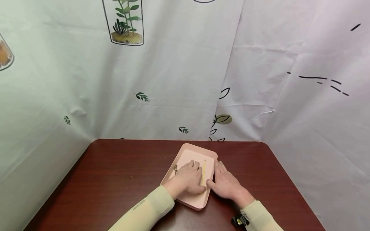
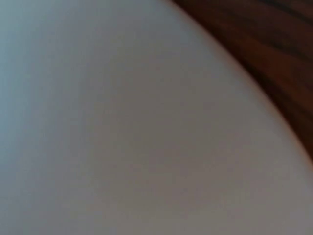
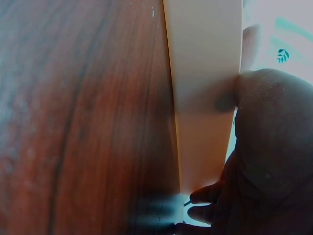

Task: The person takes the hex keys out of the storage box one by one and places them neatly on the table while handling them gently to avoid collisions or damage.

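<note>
A pink tray lies tilted on the dark red table, with a yellow pencil and a small metal item inside. Over the tray's middle, my left hand is spread palm down, fingers extended; what lies beneath it is hidden. My right hand is beside the tray's right wall, fingers straight and thumb toward the rim. In the right wrist view, the fingers of this hand are along the tray's side wall. A pale blurred surface fills most of the left wrist view.
The brown wood-grain table extends around the tray. White curtains printed with leaves and jars hang behind the table and at both sides. A dark device sits at my right wrist.
</note>
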Tool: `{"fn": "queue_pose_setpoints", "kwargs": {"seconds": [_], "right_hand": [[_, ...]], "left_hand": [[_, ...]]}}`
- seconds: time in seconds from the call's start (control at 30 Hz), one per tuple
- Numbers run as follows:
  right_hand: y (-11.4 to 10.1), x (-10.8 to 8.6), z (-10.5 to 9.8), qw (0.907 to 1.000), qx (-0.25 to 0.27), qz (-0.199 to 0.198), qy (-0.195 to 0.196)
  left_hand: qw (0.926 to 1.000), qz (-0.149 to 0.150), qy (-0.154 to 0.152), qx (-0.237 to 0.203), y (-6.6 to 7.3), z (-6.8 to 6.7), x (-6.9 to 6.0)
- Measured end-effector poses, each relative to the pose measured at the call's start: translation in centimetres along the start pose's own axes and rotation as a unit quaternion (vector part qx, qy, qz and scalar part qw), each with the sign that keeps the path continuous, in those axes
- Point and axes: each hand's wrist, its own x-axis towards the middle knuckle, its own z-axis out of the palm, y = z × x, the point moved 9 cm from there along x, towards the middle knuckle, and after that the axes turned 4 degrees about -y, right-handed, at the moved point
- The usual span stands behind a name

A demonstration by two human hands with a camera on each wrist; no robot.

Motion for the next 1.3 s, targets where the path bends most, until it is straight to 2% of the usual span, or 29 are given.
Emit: {"fn": "queue_pose_setpoints", "kwargs": {"seconds": [0.4, 0.87, 1.13, 1.3], "right_hand": [[0.3, 0.1, 0.5, 1.0000, -0.002, -0.006, 0.007], [0.2, 0.1, 0.3, 1.0000, -0.005, -0.007, 0.004], [0.3, 0.1, 0.4, 1.0000, -0.004, -0.005, 0.001], [0.4, 0.1, 0.4, 1.0000, -0.008, -0.004, 0.001]], "left_hand": [[0.9992, -0.002, 0.031, 0.025, 0.6, -0.5, 0.7], [0.9968, 0.020, 0.059, 0.051, 1.4, -1.0, 1.0], [0.9970, 0.012, 0.065, 0.040, 1.4, -1.1, 1.1], [0.9976, 0.004, 0.067, 0.018, 1.3, -1.2, 1.0]]}}
